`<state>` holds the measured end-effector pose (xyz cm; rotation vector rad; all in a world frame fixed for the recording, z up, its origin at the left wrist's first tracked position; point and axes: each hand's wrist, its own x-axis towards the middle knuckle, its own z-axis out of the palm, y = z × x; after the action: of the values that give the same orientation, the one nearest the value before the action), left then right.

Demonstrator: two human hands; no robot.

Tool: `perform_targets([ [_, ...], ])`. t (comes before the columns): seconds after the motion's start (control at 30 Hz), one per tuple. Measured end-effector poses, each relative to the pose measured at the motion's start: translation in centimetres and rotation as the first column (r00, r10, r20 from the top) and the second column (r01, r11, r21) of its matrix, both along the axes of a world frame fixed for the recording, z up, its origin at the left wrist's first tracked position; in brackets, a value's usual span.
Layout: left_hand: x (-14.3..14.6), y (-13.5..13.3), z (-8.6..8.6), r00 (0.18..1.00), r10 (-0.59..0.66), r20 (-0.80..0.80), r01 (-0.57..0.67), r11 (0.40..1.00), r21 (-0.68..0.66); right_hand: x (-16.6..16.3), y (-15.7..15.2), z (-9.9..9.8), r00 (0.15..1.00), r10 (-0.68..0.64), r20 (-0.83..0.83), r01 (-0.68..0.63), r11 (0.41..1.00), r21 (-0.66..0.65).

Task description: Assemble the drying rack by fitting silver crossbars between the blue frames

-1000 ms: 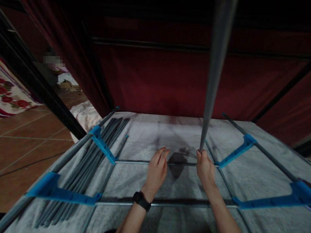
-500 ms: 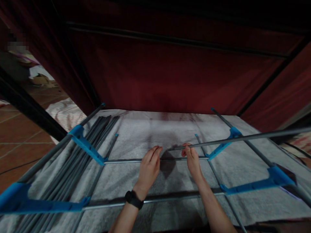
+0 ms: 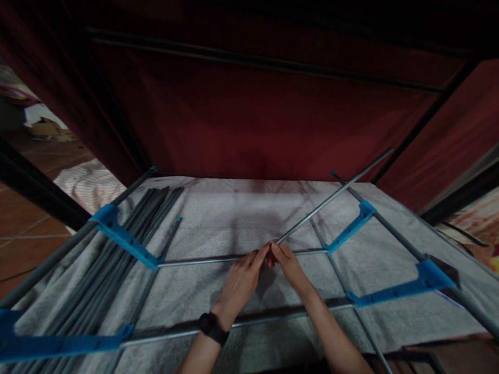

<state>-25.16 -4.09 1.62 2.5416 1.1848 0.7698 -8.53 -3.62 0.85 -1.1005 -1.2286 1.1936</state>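
My right hand [image 3: 287,263] pinches the near end of a long grey rod [image 3: 335,194] that slants up and away to the right. The fingertips of my left hand [image 3: 241,280], which wears a black watch, meet that same rod end just above a horizontal grey crossbar [image 3: 195,260]. Both hands hover over a frame of grey tubes and blue plastic connectors [image 3: 123,239] lying on a whitish cloth [image 3: 234,213].
A bundle of loose grey rods [image 3: 117,259] lies along the frame's left side. More blue connectors [image 3: 353,226] sit on the right. Dark red fabric walls [image 3: 253,119] with black poles enclose the back and sides. Tiled floor [image 3: 23,228] shows at left.
The rod went from upright to lying nearly flat, and now angles up to the right. My hands have come together at its near end, above the crossbar.
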Motion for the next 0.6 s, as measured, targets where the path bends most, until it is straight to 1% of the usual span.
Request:
perform_targets([
  [0.1,0.0,-0.2,-0.2,0.999,-0.020,-0.032,0.018,0.998,-0.065,-0.3,-0.1,-0.4,0.993,0.008,0.120,-0.009,1.000,0.006],
  [0.17,-0.1,-0.2,-0.3,0.998,-0.019,-0.063,0.015,0.998,-0.068,-0.3,-0.1,-0.2,0.987,0.007,0.158,-0.011,1.000,0.022],
  [0.27,-0.8,-0.1,-0.3,0.994,0.051,-0.098,-0.053,0.998,-0.015,0.0,-0.2,0.6,0.990,-0.020,0.137,0.008,0.996,0.088],
  [0.4,-1.8,0.3,0.0,0.984,0.172,-0.050,-0.170,0.984,0.048,1.7,-0.1,1.9,0.991,-0.112,0.074,0.101,0.984,0.146],
  [0.5,-2.3,0.6,0.1,0.982,0.190,-0.010,-0.190,0.980,0.057,3.1,0.1,2.3,0.980,-0.198,0.028,0.192,0.970,0.149],
  [0.6,-3.2,0.9,-0.1,0.980,0.200,0.017,-0.200,0.978,0.055,3.7,0.3,2.3,0.970,-0.243,-0.005,0.241,0.958,0.154],
])
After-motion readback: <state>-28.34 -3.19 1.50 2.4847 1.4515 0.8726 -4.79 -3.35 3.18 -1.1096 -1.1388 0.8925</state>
